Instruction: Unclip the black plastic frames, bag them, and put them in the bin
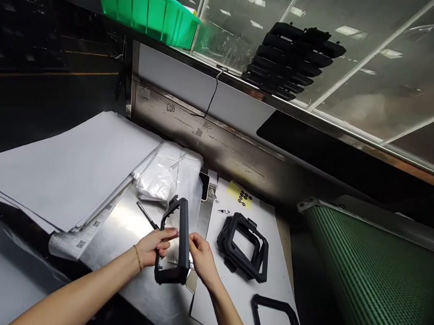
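A black plastic frame (184,234) is tilted up on its side above the metal tabletop. My left hand (152,249) grips it, with fingers reaching into its opening. At its outer right face is my right hand (204,261), thumb and fingers pinched together close against the frame. Whatever those fingertips may hold is hidden. Right of my hands, a few similar black frames (230,249) lie stacked on a white sheet (208,299). Another black frame (257,307) lies nearer, partly cut off by the view. A black pen (145,214) rests behind my left hand.
Large white sheets (80,169) are piled at left, beside clear plastic bags (168,172). A yellow sheet with black round stickers (240,194) lies behind the stacked frames. Rightward runs a green conveyor belt (375,270). Above stand a green bin (148,13) and stacked black parts (289,59).
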`<action>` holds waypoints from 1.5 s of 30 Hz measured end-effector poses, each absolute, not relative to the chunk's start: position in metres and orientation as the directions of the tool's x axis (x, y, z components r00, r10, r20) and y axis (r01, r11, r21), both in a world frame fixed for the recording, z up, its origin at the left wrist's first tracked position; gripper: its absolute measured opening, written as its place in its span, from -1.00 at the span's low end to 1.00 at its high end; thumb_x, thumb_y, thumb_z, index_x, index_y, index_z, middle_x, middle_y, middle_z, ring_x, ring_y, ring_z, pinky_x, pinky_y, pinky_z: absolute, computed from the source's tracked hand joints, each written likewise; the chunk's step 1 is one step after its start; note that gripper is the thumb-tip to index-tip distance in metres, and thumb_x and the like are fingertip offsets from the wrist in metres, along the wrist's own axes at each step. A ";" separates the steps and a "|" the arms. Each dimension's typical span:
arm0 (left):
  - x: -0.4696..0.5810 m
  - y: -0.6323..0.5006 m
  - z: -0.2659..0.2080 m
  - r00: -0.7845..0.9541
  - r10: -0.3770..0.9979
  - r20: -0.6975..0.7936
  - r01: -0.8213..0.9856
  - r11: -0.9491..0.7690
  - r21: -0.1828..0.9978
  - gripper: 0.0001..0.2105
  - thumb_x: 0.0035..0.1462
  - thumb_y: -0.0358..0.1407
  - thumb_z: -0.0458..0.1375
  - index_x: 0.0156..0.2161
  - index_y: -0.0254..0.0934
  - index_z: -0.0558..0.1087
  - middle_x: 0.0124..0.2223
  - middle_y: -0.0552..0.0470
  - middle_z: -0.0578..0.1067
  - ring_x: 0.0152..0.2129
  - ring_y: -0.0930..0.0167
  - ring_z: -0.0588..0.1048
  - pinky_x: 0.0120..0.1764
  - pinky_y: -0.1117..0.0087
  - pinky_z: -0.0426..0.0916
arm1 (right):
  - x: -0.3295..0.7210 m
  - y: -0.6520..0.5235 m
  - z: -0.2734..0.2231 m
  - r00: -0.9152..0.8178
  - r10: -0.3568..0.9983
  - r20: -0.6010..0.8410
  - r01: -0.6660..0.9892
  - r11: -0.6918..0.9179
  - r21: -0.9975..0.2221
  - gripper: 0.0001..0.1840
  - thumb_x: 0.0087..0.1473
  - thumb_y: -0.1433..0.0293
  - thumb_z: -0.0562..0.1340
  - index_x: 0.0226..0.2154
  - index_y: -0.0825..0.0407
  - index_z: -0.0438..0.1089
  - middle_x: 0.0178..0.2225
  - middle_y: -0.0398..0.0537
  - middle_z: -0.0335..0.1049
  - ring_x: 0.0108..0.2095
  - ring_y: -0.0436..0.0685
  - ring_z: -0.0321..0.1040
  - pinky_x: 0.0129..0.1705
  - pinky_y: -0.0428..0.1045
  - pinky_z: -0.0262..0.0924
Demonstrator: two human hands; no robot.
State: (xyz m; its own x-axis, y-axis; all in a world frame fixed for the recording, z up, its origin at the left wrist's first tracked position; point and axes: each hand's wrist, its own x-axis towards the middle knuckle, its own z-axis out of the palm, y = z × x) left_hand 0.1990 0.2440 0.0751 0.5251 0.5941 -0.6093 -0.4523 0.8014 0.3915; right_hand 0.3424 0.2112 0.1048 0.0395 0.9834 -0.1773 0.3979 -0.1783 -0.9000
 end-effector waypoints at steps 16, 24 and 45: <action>0.181 0.240 0.068 0.404 0.718 -0.566 -0.420 0.696 0.583 -0.91 0.10 -0.36 0.03 -0.32 -0.37 0.32 -0.51 0.17 0.33 -0.74 0.65 0.23 -0.74 0.63 0.14 | 0.359 0.228 0.095 0.207 0.964 -0.166 -0.293 -0.101 -0.951 -0.74 -0.20 0.16 0.18 -0.62 0.00 0.21 -0.55 -0.17 0.24 -0.45 0.02 0.23 -0.30 0.00 0.16; 0.146 0.214 0.088 0.501 0.725 -0.473 -0.307 0.660 0.686 -0.79 0.11 -0.25 -0.01 -0.27 -0.38 0.33 -0.55 0.17 0.30 -0.80 0.69 0.04 -0.74 0.60 -0.04 | 0.375 0.217 0.118 0.328 0.909 -0.256 -0.412 -0.106 -0.905 -0.73 -0.31 0.30 0.32 -0.56 0.03 0.23 -0.67 -0.31 0.13 -0.65 -0.13 0.06 -0.58 -0.17 0.04; 0.137 0.162 0.107 0.632 0.607 -0.482 0.026 0.604 0.796 -0.84 0.05 -0.26 0.05 -0.36 -0.34 0.23 -0.62 0.15 0.37 -0.83 0.69 0.06 -0.67 0.52 -0.12 | 0.364 0.150 0.150 -0.100 0.968 -0.230 0.198 -0.208 -0.958 -0.70 -0.08 0.22 0.19 -0.59 0.09 0.48 -0.75 -0.22 0.06 -0.63 -0.06 0.02 -0.56 -0.12 -0.07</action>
